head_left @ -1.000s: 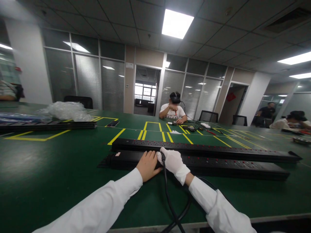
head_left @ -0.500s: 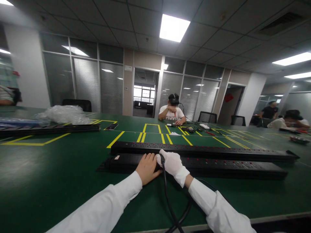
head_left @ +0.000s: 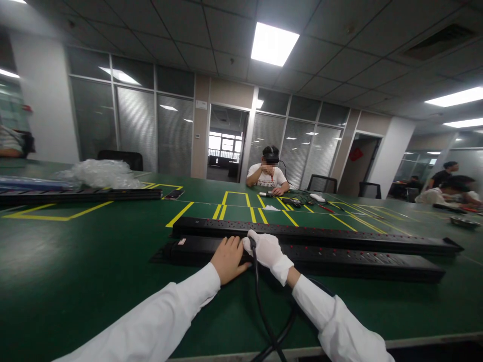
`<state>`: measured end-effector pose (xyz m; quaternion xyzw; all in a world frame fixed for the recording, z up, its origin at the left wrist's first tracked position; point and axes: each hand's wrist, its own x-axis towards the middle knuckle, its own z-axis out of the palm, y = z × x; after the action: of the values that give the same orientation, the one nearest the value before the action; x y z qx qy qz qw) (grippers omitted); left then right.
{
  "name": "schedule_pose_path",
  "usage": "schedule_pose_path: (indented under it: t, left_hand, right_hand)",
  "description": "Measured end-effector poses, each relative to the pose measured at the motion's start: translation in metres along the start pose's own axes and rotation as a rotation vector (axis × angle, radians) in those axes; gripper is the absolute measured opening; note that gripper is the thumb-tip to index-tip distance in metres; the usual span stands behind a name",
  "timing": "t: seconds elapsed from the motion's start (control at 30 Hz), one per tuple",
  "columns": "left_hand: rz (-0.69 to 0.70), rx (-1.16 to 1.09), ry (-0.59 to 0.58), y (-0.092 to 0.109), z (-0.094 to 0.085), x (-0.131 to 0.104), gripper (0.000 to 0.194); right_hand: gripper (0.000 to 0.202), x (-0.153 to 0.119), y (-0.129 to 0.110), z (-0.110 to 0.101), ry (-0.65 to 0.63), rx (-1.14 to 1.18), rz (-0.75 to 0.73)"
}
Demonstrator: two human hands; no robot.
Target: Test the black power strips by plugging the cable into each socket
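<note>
Two long black power strips lie side by side on a green table. My left hand [head_left: 227, 259], bare, grips the nearer power strip [head_left: 362, 261], fingers over its top and thumb along its front side. Close beside it, my right hand [head_left: 267, 250] in a white glove is closed around the plug [head_left: 252, 243] of a black cable [head_left: 258, 289], pressed against the strip's top. The plug's front end is hidden, so I cannot tell whether it sits in a socket. The farther power strip [head_left: 320, 234], dotted with red marks, lies just behind.
The green table [head_left: 94, 271] bears yellow tape lines. Clear plastic wrap [head_left: 103, 173] and dark strips [head_left: 124, 194] lie at the left, near a phone [head_left: 174, 194]. A seated person [head_left: 267, 173] in a headset is across, with cables in front. More people sit at the right.
Both hands stay in almost the same place on the nearer strip, the plug still held. The view has shifted slightly, and a person in the right background has moved rightward.
</note>
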<state>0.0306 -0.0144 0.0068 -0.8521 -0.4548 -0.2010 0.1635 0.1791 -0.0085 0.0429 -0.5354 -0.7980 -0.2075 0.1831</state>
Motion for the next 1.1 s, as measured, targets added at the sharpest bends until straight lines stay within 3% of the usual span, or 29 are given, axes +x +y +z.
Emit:
schedule_pose_path:
  t: [0.6,1.1]
  left_hand:
    - [0.002,0.015,-0.005,-0.0007,0.0024,-0.0003,0.053]
    - [0.016,-0.019,0.027,-0.0026,0.002,0.0,0.051]
  right_hand:
    - [0.037,-0.0063,-0.0011,0.0032,0.069,0.01,0.019]
    - [0.034,0.0005,0.0027,0.0051,-0.016,0.039,0.049]
